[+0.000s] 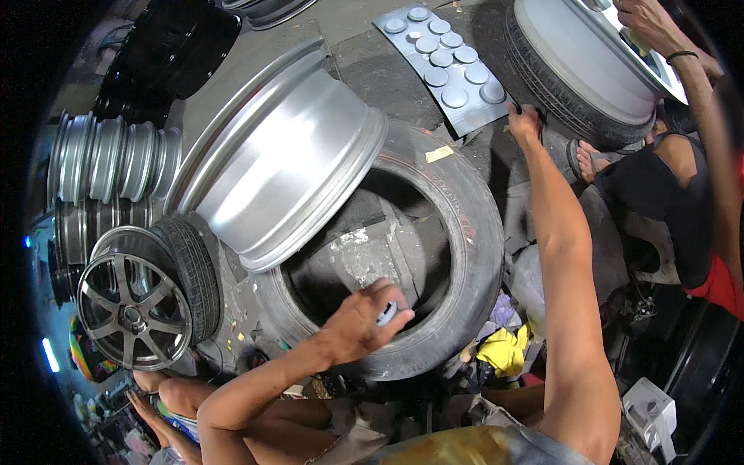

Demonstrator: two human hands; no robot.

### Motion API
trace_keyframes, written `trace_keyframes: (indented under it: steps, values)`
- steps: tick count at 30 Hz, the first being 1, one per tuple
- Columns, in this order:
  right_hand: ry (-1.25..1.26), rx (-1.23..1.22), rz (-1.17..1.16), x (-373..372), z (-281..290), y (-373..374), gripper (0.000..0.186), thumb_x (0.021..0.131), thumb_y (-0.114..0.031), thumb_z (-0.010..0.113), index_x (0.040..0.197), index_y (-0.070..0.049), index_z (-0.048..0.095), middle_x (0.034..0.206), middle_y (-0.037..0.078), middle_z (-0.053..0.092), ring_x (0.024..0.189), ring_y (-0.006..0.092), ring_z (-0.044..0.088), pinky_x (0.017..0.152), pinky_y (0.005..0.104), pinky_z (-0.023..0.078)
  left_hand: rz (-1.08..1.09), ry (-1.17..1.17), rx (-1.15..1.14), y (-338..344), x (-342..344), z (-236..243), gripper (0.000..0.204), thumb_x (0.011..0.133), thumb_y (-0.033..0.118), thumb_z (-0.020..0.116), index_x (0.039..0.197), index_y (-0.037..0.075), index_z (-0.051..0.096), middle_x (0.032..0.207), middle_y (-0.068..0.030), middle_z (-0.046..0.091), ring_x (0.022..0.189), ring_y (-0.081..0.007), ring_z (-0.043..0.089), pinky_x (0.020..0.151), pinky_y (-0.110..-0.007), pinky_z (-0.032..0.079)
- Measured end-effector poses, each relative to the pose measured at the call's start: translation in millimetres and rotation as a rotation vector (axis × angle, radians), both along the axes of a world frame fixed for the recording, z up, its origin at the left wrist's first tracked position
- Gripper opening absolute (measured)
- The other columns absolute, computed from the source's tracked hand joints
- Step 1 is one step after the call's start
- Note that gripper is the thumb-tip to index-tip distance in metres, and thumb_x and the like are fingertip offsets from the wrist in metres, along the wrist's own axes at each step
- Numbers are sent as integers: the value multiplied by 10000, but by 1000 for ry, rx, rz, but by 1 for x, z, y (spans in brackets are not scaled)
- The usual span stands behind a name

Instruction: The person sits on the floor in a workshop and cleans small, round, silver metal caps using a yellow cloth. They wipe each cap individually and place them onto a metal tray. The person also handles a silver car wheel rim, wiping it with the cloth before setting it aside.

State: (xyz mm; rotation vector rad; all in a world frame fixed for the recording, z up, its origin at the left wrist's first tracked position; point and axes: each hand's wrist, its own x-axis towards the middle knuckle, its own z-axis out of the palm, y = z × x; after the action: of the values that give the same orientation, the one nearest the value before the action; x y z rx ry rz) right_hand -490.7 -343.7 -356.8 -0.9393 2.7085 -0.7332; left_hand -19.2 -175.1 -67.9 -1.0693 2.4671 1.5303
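I see my left hand (pixel 364 322) wrapped around a small spray can (pixel 387 313), fingers curled and pressed on it so only its pale tip shows past the knuckles. The can hangs just over the near inner edge of a worn black tyre (pixel 465 256) that lies flat on the ground in the middle of the scene. A bare silver rim (pixel 287 163) rests tilted on the far left side of that tyre, its barrel facing me and its lower lip touching the rubber.

My right hand (pixel 525 124) is stretched far out to the right, its fingers pressed flat on the ground at the near right corner of a grey sheet (pixel 465 116) carrying rows of round grey caps (pixel 453 97); I cannot tell whether it pinches anything there. Just right of that hand stands a mounted wheel (pixel 573 77) with a grey face, and another person's hand (pixel 643 23) with a dark wristband works on it at the far right edge.

On the left, near me, a dark spoked wheel (pixel 136 310) with its tyre leans upright, and behind it silver rims (pixel 108 159) are stacked on their sides. A yellow rag (pixel 504 349) lies by the near right side of the flat tyre.
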Motion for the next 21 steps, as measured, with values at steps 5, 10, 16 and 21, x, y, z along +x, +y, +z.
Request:
trace_keyframes:
  steps: [5,10,16,21]
  values:
    - [-618,45,-85,17,19,-16,533,967,-435,702,1265,-2,615,1032,157,675,722,208,609,535,364,460,8,-13,269,9,8,-16,202,980,186,684,1037,26,575,973,-171,609,808,-364,653,710,-441,536]
    - [-875,-145,-111,15,22,-9,561,1010,-407,635,1339,14,463,1138,164,592,755,210,472,594,347,404,-42,27,115,4,-2,-42,167,966,162,701,1009,21,623,937,-144,646,857,-304,665,786,-411,526]
    - [-1084,-282,109,-2,46,-4,313,1070,-300,543,1136,6,555,793,45,556,535,113,349,501,312,328,110,113,189,-25,-51,-64,183,991,210,685,1024,31,663,945,-104,691,839,-200,676,740,-352,526]
    - [-1106,-261,287,-8,79,19,237,1071,-242,543,1000,-21,588,747,19,534,520,89,330,479,279,272,450,152,502,-47,-90,-95,258,1030,302,653,1090,52,673,959,-43,702,792,-104,660,666,-268,523]
